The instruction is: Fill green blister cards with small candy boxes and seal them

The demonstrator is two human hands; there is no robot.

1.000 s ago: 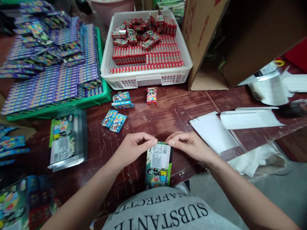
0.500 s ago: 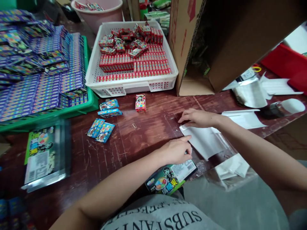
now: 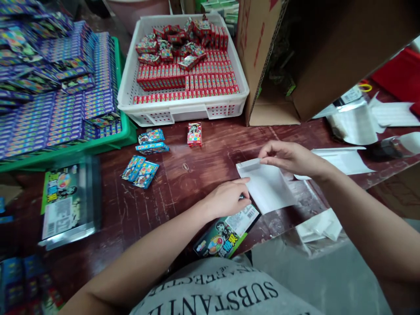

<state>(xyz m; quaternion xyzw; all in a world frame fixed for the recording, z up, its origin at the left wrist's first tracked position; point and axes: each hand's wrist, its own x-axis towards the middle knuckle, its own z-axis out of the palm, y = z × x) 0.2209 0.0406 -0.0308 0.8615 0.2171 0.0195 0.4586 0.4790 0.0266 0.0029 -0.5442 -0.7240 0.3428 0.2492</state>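
Right of centre, the right hand (image 3: 285, 155) now pinches the white sheet (image 3: 271, 189); left hand (image 3: 228, 199) half-curled on the printed box (image 3: 220, 236), grip unclear: work shifts, we judge, sheetward.

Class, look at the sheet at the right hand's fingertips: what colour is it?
The sheet is white, seen best in the head view.

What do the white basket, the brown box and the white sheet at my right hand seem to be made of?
White basket: probably moulded plastic, slightly shiny, its wall regularly perforated.
Brown box: dull corrugated cardboard, with a rippled edge.
White sheet: perhaps paper or thin card, smooth, with a folded strip.
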